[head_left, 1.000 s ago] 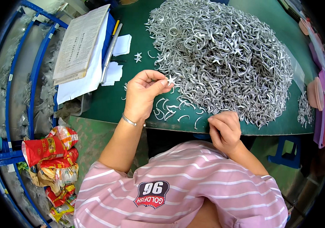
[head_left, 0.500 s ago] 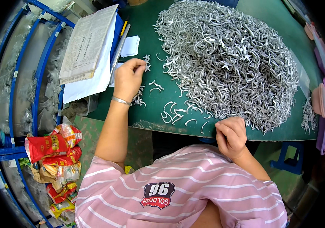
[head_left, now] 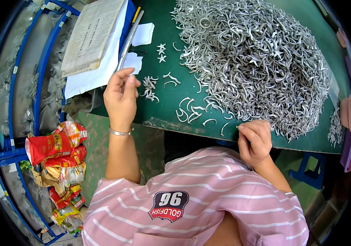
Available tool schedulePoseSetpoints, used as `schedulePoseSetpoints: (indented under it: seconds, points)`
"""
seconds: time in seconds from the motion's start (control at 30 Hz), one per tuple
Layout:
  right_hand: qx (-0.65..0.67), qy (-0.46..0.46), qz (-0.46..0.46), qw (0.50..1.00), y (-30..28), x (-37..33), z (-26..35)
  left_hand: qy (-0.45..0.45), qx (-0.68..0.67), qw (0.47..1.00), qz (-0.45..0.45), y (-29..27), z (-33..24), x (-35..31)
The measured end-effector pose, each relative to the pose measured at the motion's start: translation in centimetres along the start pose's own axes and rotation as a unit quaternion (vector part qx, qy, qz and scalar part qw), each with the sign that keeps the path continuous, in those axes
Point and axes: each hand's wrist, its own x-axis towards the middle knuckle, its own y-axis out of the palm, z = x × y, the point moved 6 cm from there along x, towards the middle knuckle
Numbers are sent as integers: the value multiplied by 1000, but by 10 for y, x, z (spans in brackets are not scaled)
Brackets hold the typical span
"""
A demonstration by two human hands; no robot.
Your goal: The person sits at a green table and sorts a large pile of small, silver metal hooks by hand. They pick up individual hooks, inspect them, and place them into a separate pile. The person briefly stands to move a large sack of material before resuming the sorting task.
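Sorting step: left hand [head_left: 121, 98] is hovering at the surface's [head_left: 165, 110] left edge beside the small sorted cluster [head_left: 150, 87], fingers pinched narrow, contents unclear. Right hand [head_left: 255, 141] is curling loosely at the near edge under the big pile of curved metal pieces [head_left: 253, 61]. Next move likely needs a clean single-piece pick.

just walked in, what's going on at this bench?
A person in a pink striped shirt sits at a green table sorting small curved grey metal pieces. A big heap of them fills the far right of the table. The left hand is raised beside a small cluster of pieces, fingers pinched together; whether it holds anything is unclear. The right hand rests curled at the near table edge, below the heap.
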Motion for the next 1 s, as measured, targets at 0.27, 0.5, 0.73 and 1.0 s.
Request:
schedulePoseSetpoints:
  seconds: [0.27, 0.5, 0.73, 1.0]
  points:
    - [-7, -4, 1, 1000, 2, 1, 1, 35, 172, 983, 58, 3, 20, -17]
    - [0, -13, 17, 1000, 6, 3, 8, -17, -4, 995, -93, -39, 29, -63]
    - [82, -64, 122, 987, 26, 54, 54, -138, 187, 950, -208, -91, 145, -184]
    - [4, -400, 319, 859, 246, 80, 182, -564, 267, 748, -226, -95, 310, -482]
